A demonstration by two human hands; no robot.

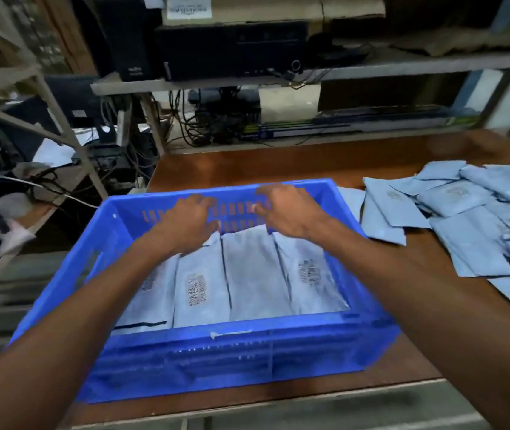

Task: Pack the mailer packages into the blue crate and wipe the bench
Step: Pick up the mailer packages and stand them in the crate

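The blue crate (334, 200) stands at the bench's front left. Several pale blue mailer packages (253, 274) lean side by side inside it, some with printed barcode labels. My left hand (190, 223) is at the top edge of the left mailers, near the crate's far wall, thumb in front and fingers behind. My right hand (287, 212) rests over the top of the right-hand mailers, its thumb pointing left and clear of them. A loose pile of the same mailer packages (464, 212) lies on the bench (247, 166) to the right of the crate. Both hands are blurred.
Behind the bench runs a metal shelf (185, 83) with black computer boxes (232, 48), tangled cables and cardboard cartons. A slanted metal rack frame (61, 119) and a cluttered desk are at the left. Bare brown bench top shows behind the crate.
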